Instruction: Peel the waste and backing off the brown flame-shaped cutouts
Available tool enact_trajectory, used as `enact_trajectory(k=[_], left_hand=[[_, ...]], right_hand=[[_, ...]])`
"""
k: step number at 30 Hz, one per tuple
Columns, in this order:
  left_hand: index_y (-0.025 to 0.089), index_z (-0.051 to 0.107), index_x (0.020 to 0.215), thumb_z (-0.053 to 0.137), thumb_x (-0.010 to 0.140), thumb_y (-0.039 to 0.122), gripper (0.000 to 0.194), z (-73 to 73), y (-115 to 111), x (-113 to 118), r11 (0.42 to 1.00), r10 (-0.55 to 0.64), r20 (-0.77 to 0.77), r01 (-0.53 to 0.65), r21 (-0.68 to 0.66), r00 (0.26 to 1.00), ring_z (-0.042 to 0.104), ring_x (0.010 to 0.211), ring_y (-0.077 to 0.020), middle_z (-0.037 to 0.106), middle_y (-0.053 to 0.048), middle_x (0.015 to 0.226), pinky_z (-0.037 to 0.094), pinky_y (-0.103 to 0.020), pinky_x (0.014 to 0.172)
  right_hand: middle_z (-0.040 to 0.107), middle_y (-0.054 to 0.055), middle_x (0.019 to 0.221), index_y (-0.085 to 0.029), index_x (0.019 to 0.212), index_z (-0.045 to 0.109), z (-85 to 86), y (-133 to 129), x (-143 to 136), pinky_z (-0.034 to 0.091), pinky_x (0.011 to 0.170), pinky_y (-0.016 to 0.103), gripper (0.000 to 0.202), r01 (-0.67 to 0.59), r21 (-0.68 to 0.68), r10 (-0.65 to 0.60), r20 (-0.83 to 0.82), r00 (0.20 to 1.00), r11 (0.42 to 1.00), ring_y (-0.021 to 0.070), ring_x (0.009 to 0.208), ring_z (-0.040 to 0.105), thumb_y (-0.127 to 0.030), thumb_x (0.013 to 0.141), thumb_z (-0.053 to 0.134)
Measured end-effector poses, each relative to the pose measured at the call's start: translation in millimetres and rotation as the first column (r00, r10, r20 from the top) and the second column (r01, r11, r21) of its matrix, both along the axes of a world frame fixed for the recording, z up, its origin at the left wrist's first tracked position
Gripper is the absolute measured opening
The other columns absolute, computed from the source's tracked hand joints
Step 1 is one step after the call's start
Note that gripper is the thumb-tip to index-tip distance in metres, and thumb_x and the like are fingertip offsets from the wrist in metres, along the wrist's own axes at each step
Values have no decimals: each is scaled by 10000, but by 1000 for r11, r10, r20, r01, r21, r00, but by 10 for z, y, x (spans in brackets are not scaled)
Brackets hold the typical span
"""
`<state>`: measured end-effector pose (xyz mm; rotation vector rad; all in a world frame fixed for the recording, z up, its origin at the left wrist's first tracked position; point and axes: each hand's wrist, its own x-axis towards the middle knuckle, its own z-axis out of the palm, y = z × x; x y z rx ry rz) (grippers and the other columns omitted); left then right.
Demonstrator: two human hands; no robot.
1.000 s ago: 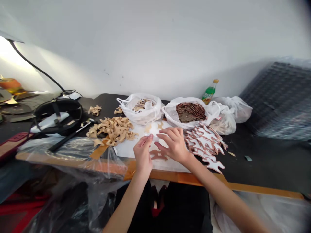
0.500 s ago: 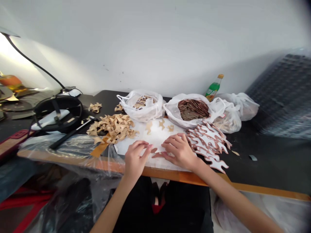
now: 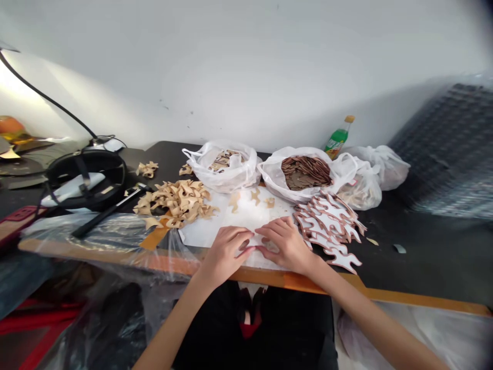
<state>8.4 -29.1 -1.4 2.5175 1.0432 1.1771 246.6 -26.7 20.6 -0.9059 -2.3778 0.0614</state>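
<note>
Over the white sheet (image 3: pixel 208 231), my left hand (image 3: pixel 229 252) and my right hand (image 3: pixel 287 244) meet with fingers curled, closed on the edges of a small flat cut-out piece (image 3: pixel 254 240). Its upper face looks white, and my fingers cover most of its outline. Right of my right hand lies a spread pile of wavy cut-outs (image 3: pixel 327 221) with white faces and brown edges. Beyond my left hand, curled tan backing scraps (image 3: pixel 177 200) are heaped. A few tan shapes (image 3: pixel 255 196) lie on the sheet's far part.
Two open white bags stand behind, one with tan and dark pieces (image 3: pixel 225 160), one with brown cut-outs (image 3: pixel 306 172). Tied bags (image 3: pixel 362 187) and a green bottle (image 3: pixel 337 139) are at back right. A black-handled tool (image 3: pixel 108 211) and a headset-like strap (image 3: pixel 84 174) lie left.
My left hand has moved right, close to my right hand. The brown piece seen under my fingers is now between both hands, with a white face showing.
</note>
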Motion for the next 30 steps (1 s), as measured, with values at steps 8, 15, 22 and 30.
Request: enact_trajectory(k=[8, 15, 22, 30], left_hand=[[249, 691, 1226, 727, 962, 243, 267, 9, -10, -40, 994, -2, 42, 7, -109, 999, 705, 1110, -251, 742, -90, 1162, 566, -402, 990], [255, 647, 1299, 720, 952, 243, 355, 8, -6, -61, 986, 18, 27, -13, -166, 999, 735, 1068, -256, 764, -95, 1177, 576, -418, 986], [247, 627, 1304, 734, 929, 226, 390, -21, 19, -61, 981, 31, 22, -26, -190, 999, 747, 1020, -241, 768, -86, 1164, 568, -384, 931], [285, 588, 1417, 755, 894, 219, 553, -17, 33, -57, 973, 32, -5, -32, -229, 999, 750, 1083, -274, 782, -92, 1212, 508, -434, 1014]], right_hand=[[764, 92, 1165, -217, 1217, 646, -101, -28, 23, 441, 924, 446, 215, -20, -35, 17, -74, 997, 999, 263, 1056, 674, -300, 1021, 676], [757, 100, 1199, -230, 1169, 691, -115, -6, 48, 448, 914, 444, 170, -14, -59, 12, -34, 999, 998, 258, 1056, 668, -331, 1036, 657], [746, 104, 1205, -234, 1178, 693, -164, 16, 60, 484, 927, 430, 169, -29, -84, 26, -45, 999, 996, 246, 1053, 693, -321, 1037, 659], [738, 116, 1250, -246, 1264, 673, -195, 30, 84, 535, 943, 431, 236, -48, -119, 38, -86, 996, 992, 257, 1104, 704, -293, 1033, 658]])
